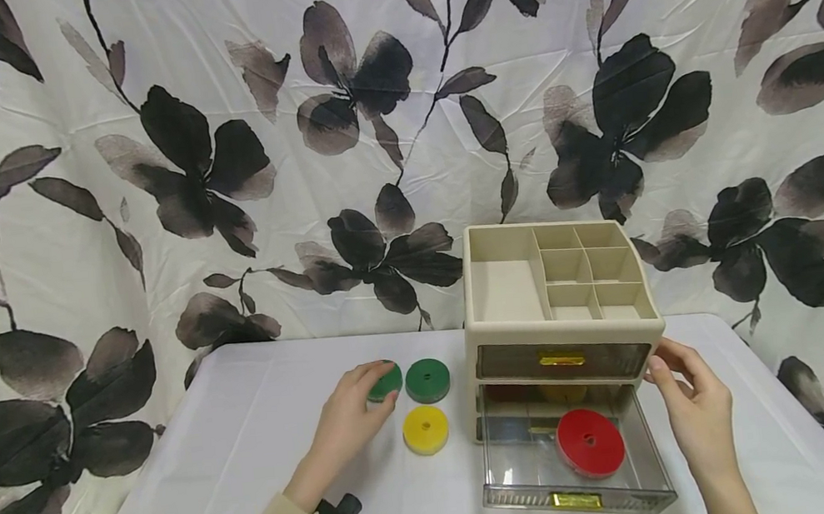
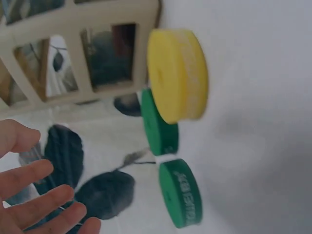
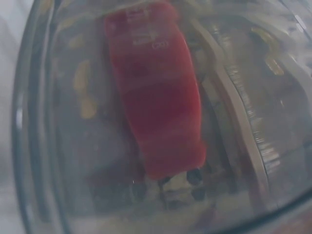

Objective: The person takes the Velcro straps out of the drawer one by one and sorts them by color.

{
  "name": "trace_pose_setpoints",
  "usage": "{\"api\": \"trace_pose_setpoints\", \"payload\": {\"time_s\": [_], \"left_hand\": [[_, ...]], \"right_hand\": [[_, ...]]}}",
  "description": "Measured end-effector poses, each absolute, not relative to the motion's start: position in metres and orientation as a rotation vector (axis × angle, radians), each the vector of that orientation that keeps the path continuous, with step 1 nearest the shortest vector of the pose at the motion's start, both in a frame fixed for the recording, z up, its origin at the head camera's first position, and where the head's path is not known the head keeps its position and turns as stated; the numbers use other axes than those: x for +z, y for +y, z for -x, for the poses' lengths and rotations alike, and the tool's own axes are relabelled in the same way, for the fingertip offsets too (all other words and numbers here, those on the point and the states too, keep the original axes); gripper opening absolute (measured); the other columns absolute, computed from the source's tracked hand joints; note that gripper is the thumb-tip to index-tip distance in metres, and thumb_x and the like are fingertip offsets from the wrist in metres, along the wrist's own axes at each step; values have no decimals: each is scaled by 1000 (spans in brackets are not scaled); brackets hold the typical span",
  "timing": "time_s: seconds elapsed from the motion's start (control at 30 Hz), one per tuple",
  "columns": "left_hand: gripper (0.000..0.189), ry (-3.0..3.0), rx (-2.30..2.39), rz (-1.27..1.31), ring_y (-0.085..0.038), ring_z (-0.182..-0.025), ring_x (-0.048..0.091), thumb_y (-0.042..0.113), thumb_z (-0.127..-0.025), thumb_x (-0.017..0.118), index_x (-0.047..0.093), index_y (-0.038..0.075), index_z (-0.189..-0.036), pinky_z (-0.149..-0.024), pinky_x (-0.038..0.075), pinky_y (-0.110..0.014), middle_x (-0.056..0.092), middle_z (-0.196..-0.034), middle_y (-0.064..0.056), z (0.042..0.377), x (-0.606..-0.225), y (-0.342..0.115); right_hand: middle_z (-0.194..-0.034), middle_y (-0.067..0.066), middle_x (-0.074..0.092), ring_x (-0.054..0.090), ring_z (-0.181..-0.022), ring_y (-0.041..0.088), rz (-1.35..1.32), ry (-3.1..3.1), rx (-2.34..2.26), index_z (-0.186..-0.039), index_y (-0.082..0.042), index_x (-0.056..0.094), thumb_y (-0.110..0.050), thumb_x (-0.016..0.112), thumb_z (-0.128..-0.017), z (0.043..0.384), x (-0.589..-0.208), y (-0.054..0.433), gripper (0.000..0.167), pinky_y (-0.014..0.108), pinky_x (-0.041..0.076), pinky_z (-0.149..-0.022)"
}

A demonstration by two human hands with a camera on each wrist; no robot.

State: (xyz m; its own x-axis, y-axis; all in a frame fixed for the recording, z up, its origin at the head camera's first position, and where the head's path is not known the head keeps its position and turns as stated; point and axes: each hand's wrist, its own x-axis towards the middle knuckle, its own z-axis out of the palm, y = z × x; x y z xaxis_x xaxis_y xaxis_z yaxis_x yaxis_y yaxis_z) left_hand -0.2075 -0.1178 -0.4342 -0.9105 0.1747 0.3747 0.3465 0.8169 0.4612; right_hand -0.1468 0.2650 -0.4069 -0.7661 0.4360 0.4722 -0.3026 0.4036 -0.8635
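My left hand (image 1: 352, 406) reaches over the left green disc (image 1: 385, 383) in the head view. In the left wrist view its fingers (image 2: 48, 202) are spread, with a gap between them and the green discs. Beside it lie a second green disc (image 1: 428, 381) and a yellow disc (image 1: 426, 430), each with a small centre hole. My right hand (image 1: 699, 403) is at the right side of a cream drawer organizer (image 1: 470, 343), fingertips right at its edge, fingers loosely bent. A red disc (image 1: 591, 442) lies inside the pulled-out clear lower drawer (image 1: 512, 464).
The organizer's upper drawer (image 1: 517, 363) is closed, and its top has several compartments (image 1: 506, 291). Inside the lower part, a yellow shape (image 1: 564, 393) shows dimly. The white table (image 1: 249, 425) ends at a floral cloth (image 1: 373, 169) behind.
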Motion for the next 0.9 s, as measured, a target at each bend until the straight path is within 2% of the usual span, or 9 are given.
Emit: {"api": "trace_pose_setpoints", "payload": {"time_s": [0.57,0.9], "left_hand": [[40,-2583,-744,559,-25,-117,60,23,-82,74,66,19,-121,-88,55,-45,64,-125,-3,160,-406,-94],[42,-2469,-728,758,-17,-114,61,25,-80,76,65,22,-121,-89,55,-38,66,-122,1,144,-389,-79]], "right_hand": [[-101,-25,59,59,-89,-5,112,-2002,1399,-121,3,61,-5,58,-94,147,-408,264,28,5,49,-72],[-100,-25,59,60,-86,-6,129,-1998,1409,-121,3,61,-6,58,-94,147,-408,264,28,5,49,-72]]}}
